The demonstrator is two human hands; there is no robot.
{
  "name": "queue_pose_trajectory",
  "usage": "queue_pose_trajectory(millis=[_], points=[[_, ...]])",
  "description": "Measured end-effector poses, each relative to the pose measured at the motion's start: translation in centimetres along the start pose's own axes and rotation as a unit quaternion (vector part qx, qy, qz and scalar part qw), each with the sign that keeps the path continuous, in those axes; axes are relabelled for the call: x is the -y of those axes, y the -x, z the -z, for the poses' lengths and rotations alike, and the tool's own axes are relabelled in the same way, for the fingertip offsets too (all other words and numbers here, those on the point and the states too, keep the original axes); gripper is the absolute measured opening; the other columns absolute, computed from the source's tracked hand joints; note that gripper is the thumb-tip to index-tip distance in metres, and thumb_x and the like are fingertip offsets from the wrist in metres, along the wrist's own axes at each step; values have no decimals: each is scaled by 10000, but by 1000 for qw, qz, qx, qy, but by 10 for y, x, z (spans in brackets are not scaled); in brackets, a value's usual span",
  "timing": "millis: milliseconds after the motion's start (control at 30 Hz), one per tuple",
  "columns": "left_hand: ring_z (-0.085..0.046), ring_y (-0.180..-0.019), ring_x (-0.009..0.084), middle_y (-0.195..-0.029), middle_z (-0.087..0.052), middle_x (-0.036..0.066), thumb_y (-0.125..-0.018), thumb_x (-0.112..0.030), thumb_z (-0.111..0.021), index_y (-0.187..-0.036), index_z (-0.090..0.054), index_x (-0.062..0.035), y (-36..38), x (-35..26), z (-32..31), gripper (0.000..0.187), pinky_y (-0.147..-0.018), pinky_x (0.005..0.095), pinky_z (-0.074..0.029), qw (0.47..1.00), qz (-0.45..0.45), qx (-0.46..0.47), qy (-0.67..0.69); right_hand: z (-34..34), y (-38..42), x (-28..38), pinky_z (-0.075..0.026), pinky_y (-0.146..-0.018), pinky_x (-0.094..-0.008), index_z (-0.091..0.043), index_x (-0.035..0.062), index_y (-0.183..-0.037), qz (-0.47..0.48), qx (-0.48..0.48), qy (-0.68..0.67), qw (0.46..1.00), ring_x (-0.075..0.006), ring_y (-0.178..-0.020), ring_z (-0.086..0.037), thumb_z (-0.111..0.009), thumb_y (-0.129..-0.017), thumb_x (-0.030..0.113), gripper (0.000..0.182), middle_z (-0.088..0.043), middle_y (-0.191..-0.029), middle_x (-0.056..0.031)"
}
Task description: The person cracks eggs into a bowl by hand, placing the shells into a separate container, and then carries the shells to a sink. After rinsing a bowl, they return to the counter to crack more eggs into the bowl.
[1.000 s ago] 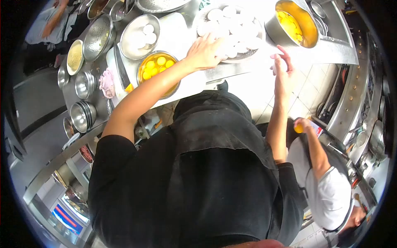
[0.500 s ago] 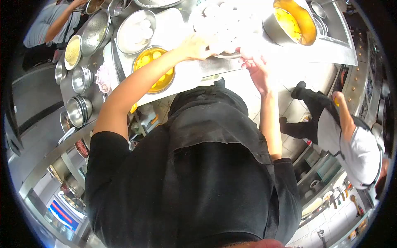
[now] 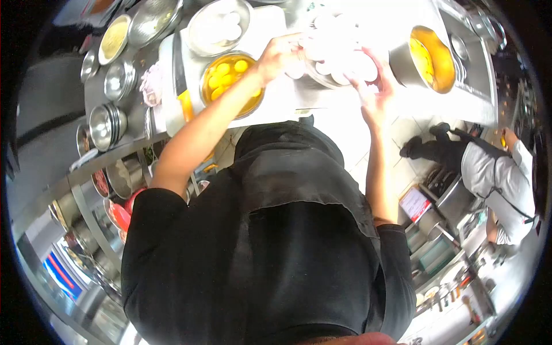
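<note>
White eggs (image 3: 325, 68) are heaped on a round dish, partly washed out by glare. My left hand (image 3: 279, 57) is at the heap's left side, its fingers curled over a white egg (image 3: 295, 69). On the right side, my right hand (image 3: 379, 95) has its thumb and fingers around another egg (image 3: 367, 66). Below my left forearm stands a metal bowl (image 3: 202, 86) of cracked eggs with whole yellow yolks (image 3: 223, 69); the forearm covers part of it. A paler bowl (image 3: 192, 37) behind it contains several white eggs or shells (image 3: 231, 26).
A deep steel pot (image 3: 402, 64) with yellow liquid stands to the right. At the left are an orange-handled knife (image 3: 185, 106), stacked metal bowls (image 3: 103, 127), a colander (image 3: 150, 23) and a bowl of yellow crumbs (image 3: 114, 40). Another person (image 3: 497, 169) is at the far right.
The view has shifted, so the table shows lower in it. My right hand has moved up to the eggs and closed around one. The person at the right has changed posture.
</note>
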State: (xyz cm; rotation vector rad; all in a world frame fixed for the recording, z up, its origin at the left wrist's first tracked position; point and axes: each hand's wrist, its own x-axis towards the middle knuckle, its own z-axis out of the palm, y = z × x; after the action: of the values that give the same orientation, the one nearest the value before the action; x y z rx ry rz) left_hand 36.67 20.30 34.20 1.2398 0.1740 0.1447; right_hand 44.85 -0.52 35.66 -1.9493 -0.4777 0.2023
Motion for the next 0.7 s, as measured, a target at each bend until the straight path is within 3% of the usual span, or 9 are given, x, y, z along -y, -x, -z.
queue_pose_trajectory(millis=[67, 167, 233, 300, 367, 467, 500, 567, 700], points=[[-622, -792, 129, -914, -671, 66, -836, -135, -652, -1115, -610, 46, 30, -9, 4, 335, -709, 258, -501, 988, -40, -63, -137, -15, 0, 53, -488, -893, -360, -510, 9, -1227, 287, 26, -15, 957, -265, -1085, -591, -741, -739, 34, 540, -554, -1250, -171], [-646, -852, 148, -975, -688, 141, -822, -184, -697, -1147, -602, 53, 72, -26, 9, 414, -771, 267, -515, 931, -59, -170, -318, -63, 6, 63, -422, -994, -391, -543, 13, -1213, 437, 20, -150, 887, -266, -1203, -515, -765, -712, 18, 548, -548, -1269, -174], [-647, -817, 153, -967, -684, 164, -796, -169, -712, -1127, -623, 31, 95, -31, 21, 396, -769, 256, -505, 918, -152, -171, -323, -78, 17, 72, -469, -943, -372, -519, 25, -1246, 459, 75, -37, 885, -258, -1118, -567, -728, -732, -10, 556, -560, -1251, -167], [-649, -797, 162, -957, -682, 170, -784, -142, -711, -1143, -620, 15, 113, -27, 37, 402, -759, 269, -505, 881, -172, -206, -390, -100, 30, 70, -512, -854, -350, -518, 18, -1225, 55, 191, -237, 951, -258, -1016, -600, -645, -777, -31, 468, -573, -1224, -166], [-655, -794, 191, -958, -685, 157, -779, -124, -709, -1160, -611, 5, 130, -23, 49, 414, -758, 297, -511, 909, -108, -234, -328, -108, 17, 69, -528, -740, -316, -508, 5, -1226, 81, 197, -334, 918, -222, -923, -609, -577, -814, -8, 418, -585, -1190, -153], [-656, -768, 212, -957, -682, 151, -775, -118, -705, -1176, -614, -39, 146, -25, 59, 418, -742, 306, -516, 901, -138, -248, -328, -119, 7, 69, -502, -656, -273, -509, 16, -1272, -84, 316, -382, 864, -152, -842, -606, -618, -831, 98, 462, -607, -1088, -164], [-657, -765, 215, -958, -680, 150, -776, -116, -701, -1176, -618, -53, 149, -25, 60, 414, -738, 304, -516, 900, -138, -251, -328, -124, 8, 73, -502, -656, -273, -509, 16, -1272, -85, 317, -379, 865, -152, -842, -606, -618, -831, 98, 462, -607, -1088, -164], [-659, -783, 229, -965, -678, 153, -780, -109, -684, -1176, -622, -68, 153, -27, 63, 403, -741, 308, -517, 886, -150, -246, -364, -135, 13, 83, -507, -650, -280, -623, 23, -1151, 22, 405, -65, 912, -158, -747, -640, -674, -825, 177, 364, -660, -947, -84], [-653, -816, 286, -979, -672, 164, -783, -104, -652, -1141, -641, -71, 155, -21, 64, 360, -758, 334, -521, 876, -117, -268, -383, -156, 28, 78, -493, -740, -253, -630, 30, -1172, 101, 351, 15, 931, -103, -738, -607, -683, -808, 153, 388, -684, -881, -79]])
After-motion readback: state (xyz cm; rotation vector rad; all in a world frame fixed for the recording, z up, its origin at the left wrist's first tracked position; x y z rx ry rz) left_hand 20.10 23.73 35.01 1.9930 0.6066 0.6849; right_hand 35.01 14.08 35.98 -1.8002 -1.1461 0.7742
